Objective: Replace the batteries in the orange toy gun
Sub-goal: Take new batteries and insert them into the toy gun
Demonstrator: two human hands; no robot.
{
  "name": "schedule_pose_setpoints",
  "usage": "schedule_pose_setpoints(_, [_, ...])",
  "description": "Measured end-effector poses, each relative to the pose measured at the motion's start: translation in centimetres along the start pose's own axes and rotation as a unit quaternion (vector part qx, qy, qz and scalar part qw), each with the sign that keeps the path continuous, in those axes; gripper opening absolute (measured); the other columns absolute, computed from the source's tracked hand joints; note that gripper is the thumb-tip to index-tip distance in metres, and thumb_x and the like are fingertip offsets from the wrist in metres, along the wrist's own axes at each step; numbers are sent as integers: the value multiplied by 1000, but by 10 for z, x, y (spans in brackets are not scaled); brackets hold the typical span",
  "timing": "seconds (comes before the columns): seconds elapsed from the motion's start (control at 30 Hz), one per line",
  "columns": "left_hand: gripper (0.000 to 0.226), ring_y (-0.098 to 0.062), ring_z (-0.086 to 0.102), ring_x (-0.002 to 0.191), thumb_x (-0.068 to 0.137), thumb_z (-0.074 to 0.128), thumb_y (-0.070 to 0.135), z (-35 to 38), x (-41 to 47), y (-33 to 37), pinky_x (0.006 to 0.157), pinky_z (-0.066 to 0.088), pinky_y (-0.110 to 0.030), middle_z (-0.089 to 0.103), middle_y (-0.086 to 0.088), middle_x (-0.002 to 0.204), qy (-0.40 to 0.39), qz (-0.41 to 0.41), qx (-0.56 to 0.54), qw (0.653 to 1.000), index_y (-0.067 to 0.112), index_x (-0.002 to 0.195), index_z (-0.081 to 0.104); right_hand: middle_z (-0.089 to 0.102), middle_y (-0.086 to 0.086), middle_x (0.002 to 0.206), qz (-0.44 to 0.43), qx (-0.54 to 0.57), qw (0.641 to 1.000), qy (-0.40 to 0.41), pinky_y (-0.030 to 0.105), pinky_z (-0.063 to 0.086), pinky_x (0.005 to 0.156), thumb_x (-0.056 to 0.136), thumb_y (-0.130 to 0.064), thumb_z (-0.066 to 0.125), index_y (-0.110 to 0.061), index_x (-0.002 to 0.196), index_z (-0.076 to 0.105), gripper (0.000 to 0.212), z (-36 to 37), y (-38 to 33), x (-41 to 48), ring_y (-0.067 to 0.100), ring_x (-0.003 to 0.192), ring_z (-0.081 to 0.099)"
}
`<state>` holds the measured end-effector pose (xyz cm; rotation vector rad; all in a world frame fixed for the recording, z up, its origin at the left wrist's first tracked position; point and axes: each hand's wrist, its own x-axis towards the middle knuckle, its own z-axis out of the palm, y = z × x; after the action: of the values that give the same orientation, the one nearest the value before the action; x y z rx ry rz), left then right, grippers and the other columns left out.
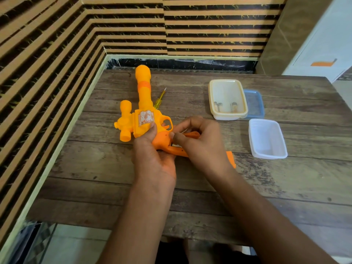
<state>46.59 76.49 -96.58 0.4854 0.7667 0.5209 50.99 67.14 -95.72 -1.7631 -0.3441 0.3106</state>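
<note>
The orange toy gun (142, 103) lies on the wooden table (209, 183), barrel pointing away from me. My left hand (152, 155) grips it at the body and grip. My right hand (200, 143) is over the open battery compartment in the darker orange grip (163, 141), thumb and forefinger pinched at a battery end (176, 145) that just shows. An orange cover piece (231, 159) lies by my right wrist, mostly hidden. A yellow-handled screwdriver (160, 99) rests behind the gun. Batteries (225, 106) lie in the cream-rimmed container (227, 98).
A blue lid (255, 103) sits under the cream container's right side. A clear plastic container (266, 139) stands at the right with nothing visible inside. A striped wall runs along the table's left and back edges. The near table edge is by my elbows.
</note>
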Motion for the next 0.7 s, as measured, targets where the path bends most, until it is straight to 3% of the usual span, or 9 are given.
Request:
schedule_pose_setpoints(0.17, [40,-31,71,100,98,62,15,3,-6,2,95,58,-53,71,-20,128,6,7,7,1000,8,137,64,78,15,80,63,89,994,-3,34,60,74,79,5,82,-9,69,75,19,0,-8,-1,16,74,72])
schedule_pose_setpoints(0.3, [39,-35,72,107,97,63,16,2,-5,-1,100,55,-58,71,-21,127,9,1,7,1000,8,135,65,73,10,67,80,111,991,1,41,62,80,76,9,83,-11,59,68,30,0,-9,0,30,85,78])
schedule_pose_setpoints(0.43, [37,-39,71,114,98,62,18,3,-6,0,99,56,-58,72,-22,125,11,-1,10,1000,9,134,65,68,2,60,87,123,989,-1,33,57,72,74,10,83,-8,57,65,31,0,-9,-1,15,69,70])
schedule_pose_setpoints(0.6, [36,-37,73,109,97,64,17,4,-9,2,89,62,-49,74,-19,123,30,1,14,999,10,132,66,71,9,67,90,138,986,-6,20,57,64,75,12,80,-4,60,67,26,0,-12,-2,13,68,70])
schedule_pose_setpoints(0.7, [35,-35,74,108,98,63,17,6,-10,2,83,63,-43,74,-19,124,34,0,11,999,10,132,66,72,16,69,95,139,986,2,23,57,64,74,13,80,-3,59,67,25,1,-12,-2,15,67,69])
